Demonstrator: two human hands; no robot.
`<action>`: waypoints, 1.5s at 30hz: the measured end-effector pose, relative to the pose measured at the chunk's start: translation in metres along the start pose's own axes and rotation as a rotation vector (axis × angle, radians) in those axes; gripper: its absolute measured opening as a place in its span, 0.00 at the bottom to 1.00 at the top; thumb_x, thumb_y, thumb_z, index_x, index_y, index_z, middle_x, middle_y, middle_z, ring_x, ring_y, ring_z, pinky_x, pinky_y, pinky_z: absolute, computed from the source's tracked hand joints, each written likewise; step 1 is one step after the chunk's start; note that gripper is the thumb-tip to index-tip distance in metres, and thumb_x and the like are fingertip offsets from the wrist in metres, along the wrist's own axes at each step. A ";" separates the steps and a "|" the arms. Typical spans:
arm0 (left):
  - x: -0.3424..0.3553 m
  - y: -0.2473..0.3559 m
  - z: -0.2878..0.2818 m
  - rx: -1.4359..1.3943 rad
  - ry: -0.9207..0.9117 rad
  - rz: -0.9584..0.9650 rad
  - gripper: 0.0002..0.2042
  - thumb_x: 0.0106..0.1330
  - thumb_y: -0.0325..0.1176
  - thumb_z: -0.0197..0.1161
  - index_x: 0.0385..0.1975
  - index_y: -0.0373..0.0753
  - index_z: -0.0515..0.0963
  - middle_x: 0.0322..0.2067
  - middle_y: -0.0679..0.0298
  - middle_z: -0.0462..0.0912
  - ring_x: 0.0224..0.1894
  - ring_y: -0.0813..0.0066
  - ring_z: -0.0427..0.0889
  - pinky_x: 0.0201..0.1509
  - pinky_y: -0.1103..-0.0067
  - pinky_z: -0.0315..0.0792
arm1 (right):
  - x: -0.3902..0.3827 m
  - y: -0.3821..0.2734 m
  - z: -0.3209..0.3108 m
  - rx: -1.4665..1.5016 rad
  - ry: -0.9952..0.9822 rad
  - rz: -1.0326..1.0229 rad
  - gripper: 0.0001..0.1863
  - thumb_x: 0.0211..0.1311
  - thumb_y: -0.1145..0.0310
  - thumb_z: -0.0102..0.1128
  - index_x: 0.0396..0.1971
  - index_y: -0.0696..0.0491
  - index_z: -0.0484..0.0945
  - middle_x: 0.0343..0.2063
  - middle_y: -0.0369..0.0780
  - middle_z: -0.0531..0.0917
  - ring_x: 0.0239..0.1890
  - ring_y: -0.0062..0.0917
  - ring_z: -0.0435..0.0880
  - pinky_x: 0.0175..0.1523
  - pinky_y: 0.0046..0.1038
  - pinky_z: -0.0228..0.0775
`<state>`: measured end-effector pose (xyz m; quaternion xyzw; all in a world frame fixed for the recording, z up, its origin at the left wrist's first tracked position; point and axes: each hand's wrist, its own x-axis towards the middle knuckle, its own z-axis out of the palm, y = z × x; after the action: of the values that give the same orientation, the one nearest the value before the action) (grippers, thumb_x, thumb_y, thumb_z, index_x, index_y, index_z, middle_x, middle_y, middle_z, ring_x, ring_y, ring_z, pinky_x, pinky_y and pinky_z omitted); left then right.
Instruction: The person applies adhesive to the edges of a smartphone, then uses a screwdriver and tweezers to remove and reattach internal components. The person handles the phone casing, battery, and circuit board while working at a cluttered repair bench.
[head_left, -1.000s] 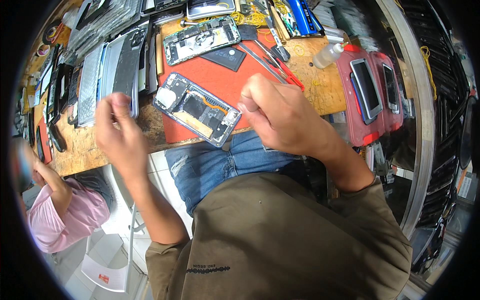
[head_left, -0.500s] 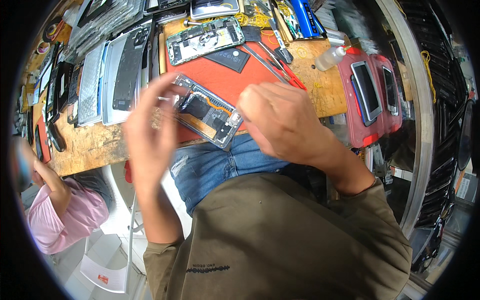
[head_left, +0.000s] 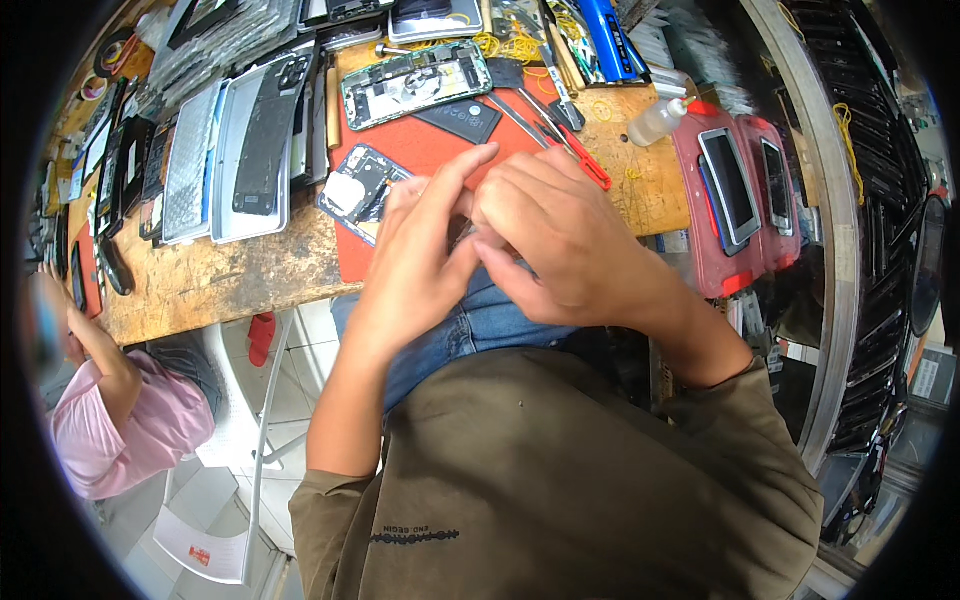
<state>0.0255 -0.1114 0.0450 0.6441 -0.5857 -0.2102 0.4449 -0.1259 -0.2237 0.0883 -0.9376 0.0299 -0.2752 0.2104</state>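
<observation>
On the red mat (head_left: 402,143) lie a flat black piece (head_left: 460,121) with pale writing and the opened phone (head_left: 362,190), left of it a grey tray (head_left: 250,225) holds a black panel (head_left: 266,140), and over its near side my left hand's (head_left: 425,240) thumb and index stand apart, my right hand (head_left: 560,230) curls, but I can't tell whether either grips anything.
</observation>
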 end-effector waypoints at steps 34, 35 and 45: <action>-0.005 -0.005 -0.001 0.291 0.033 0.134 0.08 0.62 0.26 0.68 0.39 0.35 0.77 0.35 0.53 0.78 0.43 0.49 0.78 0.49 0.61 0.72 | -0.022 0.022 0.002 -0.038 0.198 0.267 0.14 0.64 0.81 0.67 0.41 0.57 0.69 0.29 0.45 0.81 0.30 0.45 0.85 0.34 0.42 0.75; -0.004 -0.008 -0.010 0.153 0.150 0.066 0.08 0.63 0.22 0.65 0.40 0.35 0.76 0.36 0.52 0.79 0.42 0.48 0.79 0.48 0.60 0.74 | -0.020 0.021 0.003 -0.018 0.231 0.261 0.14 0.64 0.81 0.67 0.41 0.56 0.69 0.28 0.45 0.81 0.30 0.45 0.85 0.33 0.42 0.75; 0.014 -0.065 -0.160 0.891 0.551 -0.238 0.05 0.70 0.27 0.70 0.41 0.34 0.83 0.38 0.57 0.86 0.42 0.63 0.86 0.51 0.71 0.77 | -0.017 -0.007 0.010 0.261 0.031 0.291 0.14 0.62 0.83 0.64 0.40 0.55 0.68 0.28 0.42 0.81 0.31 0.44 0.86 0.35 0.41 0.74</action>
<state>0.1922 -0.0778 0.0776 0.8638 -0.4027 0.1864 0.2386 -0.1356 -0.2107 0.0746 -0.8838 0.1324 -0.2579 0.3672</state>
